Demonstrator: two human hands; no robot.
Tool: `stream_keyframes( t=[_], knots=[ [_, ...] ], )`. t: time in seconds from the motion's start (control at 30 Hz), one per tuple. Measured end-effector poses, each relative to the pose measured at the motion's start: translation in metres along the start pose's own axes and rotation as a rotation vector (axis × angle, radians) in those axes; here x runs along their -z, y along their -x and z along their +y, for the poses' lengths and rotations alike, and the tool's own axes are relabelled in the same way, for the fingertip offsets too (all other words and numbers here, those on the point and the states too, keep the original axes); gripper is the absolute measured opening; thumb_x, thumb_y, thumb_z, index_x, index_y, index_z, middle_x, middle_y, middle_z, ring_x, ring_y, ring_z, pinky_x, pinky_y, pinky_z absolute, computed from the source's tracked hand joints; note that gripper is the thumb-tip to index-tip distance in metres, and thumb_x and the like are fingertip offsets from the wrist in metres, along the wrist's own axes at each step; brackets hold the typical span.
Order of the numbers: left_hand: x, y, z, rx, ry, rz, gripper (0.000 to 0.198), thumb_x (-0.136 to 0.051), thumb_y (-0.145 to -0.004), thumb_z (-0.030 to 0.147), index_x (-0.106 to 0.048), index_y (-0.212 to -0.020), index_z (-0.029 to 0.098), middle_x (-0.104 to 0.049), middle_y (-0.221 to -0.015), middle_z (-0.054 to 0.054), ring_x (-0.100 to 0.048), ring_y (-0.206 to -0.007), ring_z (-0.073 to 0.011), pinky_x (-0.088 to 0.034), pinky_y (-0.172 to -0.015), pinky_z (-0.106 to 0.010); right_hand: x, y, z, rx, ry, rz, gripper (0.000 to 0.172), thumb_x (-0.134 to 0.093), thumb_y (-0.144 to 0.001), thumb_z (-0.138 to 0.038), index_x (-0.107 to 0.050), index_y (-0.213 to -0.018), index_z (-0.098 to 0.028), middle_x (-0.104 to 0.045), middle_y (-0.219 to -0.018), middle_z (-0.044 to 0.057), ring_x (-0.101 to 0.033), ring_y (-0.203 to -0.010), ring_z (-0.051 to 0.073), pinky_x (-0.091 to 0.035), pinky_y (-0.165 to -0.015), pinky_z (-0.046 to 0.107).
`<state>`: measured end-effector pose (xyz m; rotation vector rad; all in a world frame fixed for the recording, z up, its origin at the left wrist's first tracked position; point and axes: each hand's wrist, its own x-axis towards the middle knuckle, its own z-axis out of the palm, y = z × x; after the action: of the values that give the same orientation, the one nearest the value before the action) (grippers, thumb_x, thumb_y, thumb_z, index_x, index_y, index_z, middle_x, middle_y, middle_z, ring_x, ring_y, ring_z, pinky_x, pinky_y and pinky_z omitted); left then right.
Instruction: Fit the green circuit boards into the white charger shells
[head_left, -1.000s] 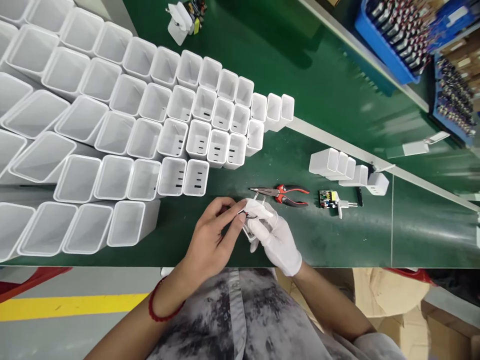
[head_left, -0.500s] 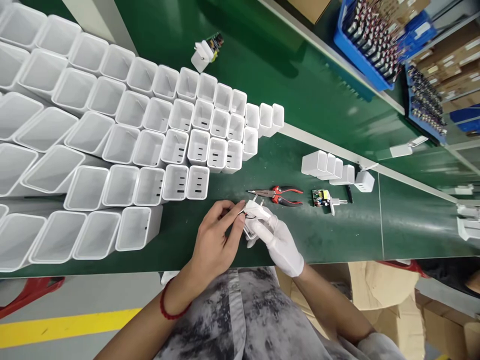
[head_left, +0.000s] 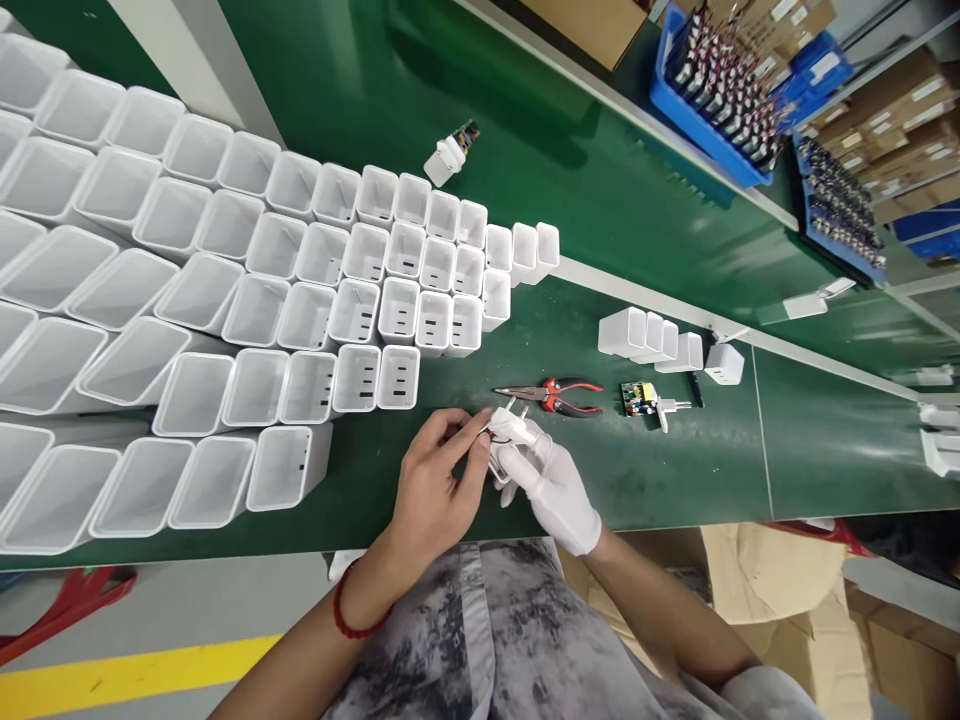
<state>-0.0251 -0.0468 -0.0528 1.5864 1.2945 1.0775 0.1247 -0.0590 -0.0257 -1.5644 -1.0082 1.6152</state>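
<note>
In the head view, my right hand [head_left: 556, 492], in a white glove, holds a white plug piece [head_left: 511, 426] with two metal pins pointing up and away. Under it, a white housing is partly hidden by the gloved fingers. My left hand [head_left: 441, 472], bare and with a red bracelet at the wrist, pinches with thumb and forefinger at the plug's left side, where a thin dark wire shows. Red-and-black needle-nose pliers [head_left: 551, 394] lie just beyond the hands. Right of them is a plug with an exposed circuit board [head_left: 641, 400].
Rows of white open housings [head_left: 199, 395] cover the bench's left side. Another plug with a board [head_left: 450, 155] lies at the back. Several white housings [head_left: 622, 333] stand at right, near a metal strip. A blue bin [head_left: 716, 110] of wired parts sits on the shelf.
My view has shifted a little, so the housings at left appear lower and farther right. Both hands keep nearly the same grip on the plug piece.
</note>
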Motion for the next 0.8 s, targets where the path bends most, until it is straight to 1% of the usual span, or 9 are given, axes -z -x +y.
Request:
stream_keyframes(
  t=[0.1, 0.17, 0.23, 0.27, 0.37, 0.43, 0.57, 0.7, 0.8],
  knots=[
    [-0.001, 0.0, 0.0, -0.002, -0.002, 0.0, 0.03, -0.051, -0.096, 0.024, -0.069, -0.12, 0.023, -0.061, -0.098, -0.006, -0.062, -0.086, -0.0154, -0.053, -0.077, -0.03, -0.002, -0.002, 0.002, 0.034, 0.05, 0.024, 0.04, -0.062, -0.088, -0.048, -0.066, -0.119, -0.023, -0.057, -0.097, 0.004, -0.053, -0.054, 0.006, -0.048, -0.036, 0.017],
    [-0.001, 0.0, -0.001, 0.003, 0.003, 0.001, 0.03, -0.051, -0.096, 0.024, -0.07, -0.119, 0.022, -0.061, -0.098, -0.006, -0.062, -0.086, -0.0155, -0.052, -0.077, -0.03, -0.002, 0.0, 0.007, 0.08, 0.061, 0.027, 0.038, -0.061, -0.09, -0.046, -0.065, -0.122, -0.025, -0.057, -0.105, 0.005, -0.056, -0.057, 0.007, -0.052, -0.039, 0.02],
    [-0.001, 0.0, -0.001, 0.02, 0.008, -0.001, 0.03, -0.051, -0.096, 0.025, -0.07, -0.119, 0.022, -0.061, -0.098, -0.006, -0.062, -0.087, -0.0155, -0.052, -0.079, -0.029, 0.002, 0.005, 0.014, 0.187, 0.127, 0.046, 0.037, -0.057, -0.093, -0.041, -0.061, -0.127, -0.027, -0.057, -0.112, 0.006, -0.062, -0.063, 0.01, -0.059, -0.048, 0.026],
    [0.0, 0.001, -0.001, 0.033, 0.01, -0.007, 0.03, -0.051, -0.096, 0.026, -0.07, -0.119, 0.022, -0.061, -0.099, -0.006, -0.062, -0.087, -0.0155, -0.052, -0.08, -0.029, 0.004, 0.008, 0.018, 0.288, 0.213, 0.071, 0.038, -0.056, -0.094, -0.038, -0.059, -0.13, -0.029, -0.057, -0.116, 0.007, -0.064, -0.069, 0.012, -0.062, -0.055, 0.029],
    [0.004, 0.002, 0.002, 0.092, 0.006, -0.056, 0.03, -0.05, -0.097, 0.03, -0.069, -0.121, 0.024, -0.062, -0.102, -0.005, -0.063, -0.091, -0.0159, -0.053, -0.083, -0.03, 0.011, 0.016, 0.029, 0.724, 0.629, 0.213, 0.05, -0.061, -0.091, -0.032, -0.05, -0.14, -0.031, -0.061, -0.122, 0.011, -0.069, -0.093, 0.022, -0.062, -0.075, 0.039],
    [0.007, 0.003, 0.006, 0.126, -0.019, -0.101, 0.031, -0.048, -0.098, 0.032, -0.069, -0.121, 0.024, -0.062, -0.103, -0.006, -0.063, -0.093, -0.0166, -0.053, -0.084, -0.03, 0.012, 0.018, 0.033, 0.924, 0.863, 0.291, 0.062, -0.066, -0.087, -0.029, -0.043, -0.144, -0.03, -0.064, -0.123, 0.013, -0.067, -0.105, 0.027, -0.06, -0.08, 0.043],
    [0.013, 0.008, 0.011, 0.147, -0.108, -0.122, 0.035, -0.044, -0.1, 0.034, -0.066, -0.125, 0.023, -0.063, -0.106, -0.007, -0.064, -0.097, -0.019, -0.053, -0.087, -0.033, 0.004, 0.014, 0.035, 0.985, 1.082, 0.301, 0.054, -0.061, -0.087, -0.017, -0.049, -0.139, -0.025, -0.067, -0.119, 0.016, -0.068, -0.099, 0.026, -0.059, -0.076, 0.038],
    [0.019, 0.015, 0.009, 0.105, -0.106, -0.133, 0.038, -0.04, -0.101, 0.032, -0.06, -0.132, 0.021, -0.062, -0.114, -0.01, -0.062, -0.106, -0.0198, -0.052, -0.094, -0.035, -0.004, 0.005, 0.032, 0.97, 1.123, 0.221, 0.052, -0.059, -0.089, -0.018, -0.048, -0.14, -0.019, -0.067, -0.118, 0.018, -0.068, -0.093, 0.023, -0.059, -0.076, 0.035],
    [0.029, 0.022, 0.004, 0.088, -0.056, -0.135, 0.039, -0.038, -0.102, 0.03, -0.057, -0.135, 0.021, -0.061, -0.121, -0.01, -0.06, -0.113, -0.0192, -0.051, -0.098, -0.034, -0.004, 0.001, 0.028, 1.043, 1.169, 0.178, 0.047, -0.06, -0.09, -0.016, -0.051, -0.136, -0.017, -0.069, -0.113, 0.017, -0.069, -0.09, 0.022, -0.059, -0.072, 0.032]
  ],
)
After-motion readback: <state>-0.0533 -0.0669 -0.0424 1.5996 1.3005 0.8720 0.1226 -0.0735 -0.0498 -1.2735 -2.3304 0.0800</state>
